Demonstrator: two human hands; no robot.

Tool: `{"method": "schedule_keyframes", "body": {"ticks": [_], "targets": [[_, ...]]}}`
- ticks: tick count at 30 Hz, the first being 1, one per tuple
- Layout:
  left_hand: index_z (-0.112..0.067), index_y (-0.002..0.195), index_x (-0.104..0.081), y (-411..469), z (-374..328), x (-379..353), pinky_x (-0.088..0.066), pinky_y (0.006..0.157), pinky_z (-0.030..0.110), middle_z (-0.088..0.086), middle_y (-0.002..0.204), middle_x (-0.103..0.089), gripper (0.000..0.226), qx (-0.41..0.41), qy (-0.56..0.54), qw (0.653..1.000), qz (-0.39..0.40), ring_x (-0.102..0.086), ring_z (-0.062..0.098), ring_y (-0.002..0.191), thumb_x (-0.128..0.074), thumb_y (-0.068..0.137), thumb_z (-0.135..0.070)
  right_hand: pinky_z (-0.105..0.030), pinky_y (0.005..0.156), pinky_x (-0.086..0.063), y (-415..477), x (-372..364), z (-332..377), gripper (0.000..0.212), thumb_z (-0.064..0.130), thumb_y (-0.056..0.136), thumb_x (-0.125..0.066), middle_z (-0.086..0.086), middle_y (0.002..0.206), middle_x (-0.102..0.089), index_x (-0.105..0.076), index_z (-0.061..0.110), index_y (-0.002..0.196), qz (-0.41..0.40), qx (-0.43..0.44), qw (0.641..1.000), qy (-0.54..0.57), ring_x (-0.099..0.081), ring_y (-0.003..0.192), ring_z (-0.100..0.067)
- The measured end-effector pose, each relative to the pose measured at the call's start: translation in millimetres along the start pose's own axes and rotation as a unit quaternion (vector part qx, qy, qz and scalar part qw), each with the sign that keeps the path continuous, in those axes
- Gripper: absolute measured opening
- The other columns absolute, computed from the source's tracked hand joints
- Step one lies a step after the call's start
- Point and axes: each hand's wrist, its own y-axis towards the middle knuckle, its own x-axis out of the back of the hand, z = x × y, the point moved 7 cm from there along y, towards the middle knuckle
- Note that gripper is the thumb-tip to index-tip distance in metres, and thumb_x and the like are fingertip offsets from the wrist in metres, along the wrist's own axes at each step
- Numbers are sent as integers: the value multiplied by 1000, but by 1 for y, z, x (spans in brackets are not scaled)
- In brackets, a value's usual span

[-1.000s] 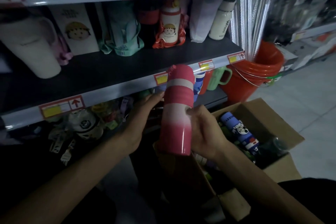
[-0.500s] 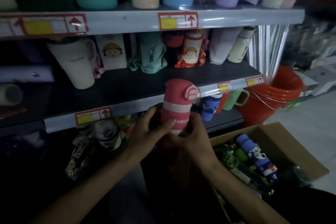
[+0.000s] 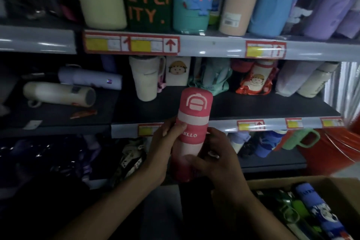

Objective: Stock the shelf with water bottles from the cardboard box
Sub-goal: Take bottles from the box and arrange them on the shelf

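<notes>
Pink bottle (image 3: pixel 191 122): upright, centre of frame. Its cap is level with the dark middle shelf (image 3: pixel 253 107) and its body crosses the shelf's front strip.

Left hand (image 3: pixel 161 148): fingers curled round the bottle's left side at the "HELLO" band. Right hand (image 3: pixel 216 160): wrapped round the lower body, thumb across the front.

Cardboard box (image 3: pixel 331 183): lower right corner, open. It holds a blue printed bottle (image 3: pixel 315 204) lying beside green bottles (image 3: pixel 282 206).

Versus 0.5 s ago: the bottle is higher against the shelf edge. The left fingers have shifted from the front to the side. The box now sits lower in frame.
</notes>
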Motion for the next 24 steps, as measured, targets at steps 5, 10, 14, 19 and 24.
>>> {"method": "schedule_keyframes", "body": {"ticks": [5,10,14,19,24], "targets": [[-14,117,-72,15,-22,27,-56,93,47,10,113,-75,55,-48,-13,998,-43,-71,28,108,-72,71,-46,-39,88,-62,21,-39,1,59,22,73,-92,6,108,-78,-63,21,125,16,-47,999,13,-74,99,-10],[-24,120,-71,30,-50,47,-53,99,48,6,120,-74,49,-120,-3,992,-37,-69,26,115,-70,75,-43,-31,86,-61,46,-64,21,48,21,77,-89,12,108,-76,-68,24,120,40,-13,999,-8,-71,102,-4],[-25,124,-64,37,-77,58,-53,100,47,6,125,-71,47,-175,52,983,-29,-67,26,118,-67,81,-44,-34,88,-60,66,-82,32,45,12,80,-87,7,110,-77,-67,17,120,36,24,999,13,-72,103,-10],[-23,118,-62,42,-95,71,-54,88,27,1,117,-72,30,-210,95,973,-24,-68,16,112,-68,89,-27,-47,88,-60,89,-103,30,49,4,80,-84,-7,109,-74,-60,8,123,-13,67,996,50,-72,101,-26],[-21,117,-63,48,-103,84,-52,78,13,-4,112,-72,21,-221,108,969,-39,-69,2,102,-61,99,-10,-54,99,-54,111,-119,20,59,7,82,-83,-6,124,-70,-56,14,133,-46,85,994,51,-67,118,-26]]}}
